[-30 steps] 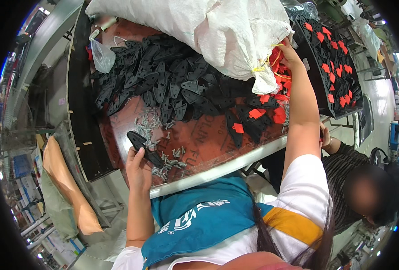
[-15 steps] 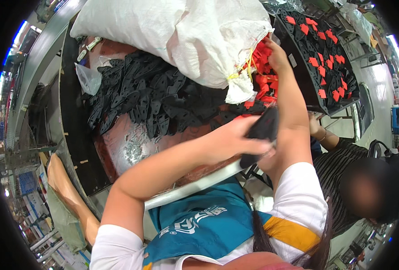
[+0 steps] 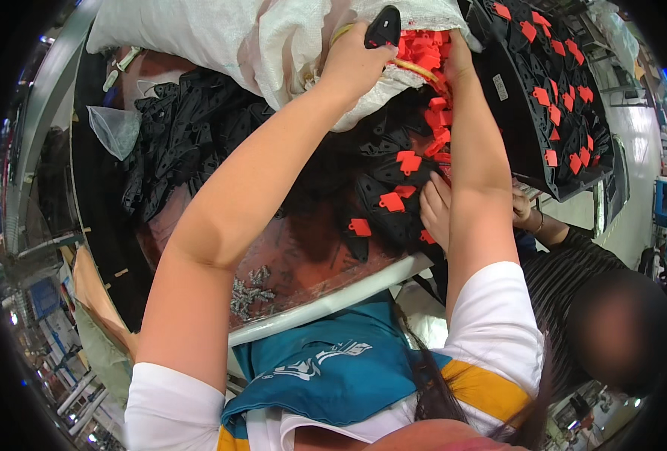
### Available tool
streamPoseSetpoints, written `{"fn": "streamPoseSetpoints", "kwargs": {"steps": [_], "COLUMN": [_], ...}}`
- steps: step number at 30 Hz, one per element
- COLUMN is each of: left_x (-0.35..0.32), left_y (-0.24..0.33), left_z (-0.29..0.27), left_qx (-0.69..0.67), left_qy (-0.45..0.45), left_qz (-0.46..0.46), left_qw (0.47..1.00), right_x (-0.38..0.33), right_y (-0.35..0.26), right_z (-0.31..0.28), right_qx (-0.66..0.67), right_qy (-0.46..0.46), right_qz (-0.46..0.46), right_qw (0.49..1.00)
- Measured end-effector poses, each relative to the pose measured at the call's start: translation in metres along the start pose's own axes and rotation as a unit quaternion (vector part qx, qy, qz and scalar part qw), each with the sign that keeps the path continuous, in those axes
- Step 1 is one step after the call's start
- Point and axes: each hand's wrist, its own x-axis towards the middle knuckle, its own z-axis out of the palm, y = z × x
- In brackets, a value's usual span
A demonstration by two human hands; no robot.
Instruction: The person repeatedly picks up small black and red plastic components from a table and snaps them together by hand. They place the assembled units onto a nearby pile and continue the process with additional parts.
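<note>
Head view, left fingers [image 3: 385, 53] grasping black part [image 3: 382, 26], right fingers [image 3: 455, 46] at white sack [image 3: 198, 34], closure unclear

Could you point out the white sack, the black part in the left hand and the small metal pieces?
White sack [image 3: 221, 34], head view: middle of its side.
Held black part [image 3: 382, 31], head view: its broad face.
Small metal pieces [image 3: 248, 298], head view: middle of the pile.

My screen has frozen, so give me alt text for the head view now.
A person's left hand holds a black part at the open mouth of a white sack of red pieces, with the right hand also at the mouth. More black parts lie on a reddish table; a black crate and a co-worker are at right.
</note>
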Motion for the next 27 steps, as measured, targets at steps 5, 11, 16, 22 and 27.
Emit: {"fn": "streamPoseSetpoints", "kwargs": {"steps": [5, 11, 16, 22, 27], "left_x": [0.014, 0.01, 0.018, -0.031, -0.08], "left_y": [-0.02, 0.021, -0.003, 0.031, 0.042], "left_z": [0.016, 0.004, -0.01, -0.044, -0.083], "left_qx": [-0.024, -0.238, -0.291, -0.212, -0.222], "left_qy": [-0.03, -0.089, -0.141, -0.147, -0.138], "left_qz": [-0.017, -0.09, -0.07, -0.112, -0.077], "left_qw": [0.999, 0.963, 0.944, 0.96, 0.962], "right_x": [-0.026, -0.046, -0.078, -0.143, -0.205], "right_y": [0.0, -0.004, 0.009, 0.011, 0.019], "right_z": [0.028, 0.053, 0.088, 0.141, 0.193], "right_qx": [0.039, 0.048, -0.048, -0.139, -0.171], "right_qy": [-0.018, -0.084, -0.025, 0.13, 0.158], "right_qz": [0.013, 0.028, -0.057, -0.198, -0.282], "right_qw": [0.999, 0.995, 0.997, 0.962, 0.931]}}
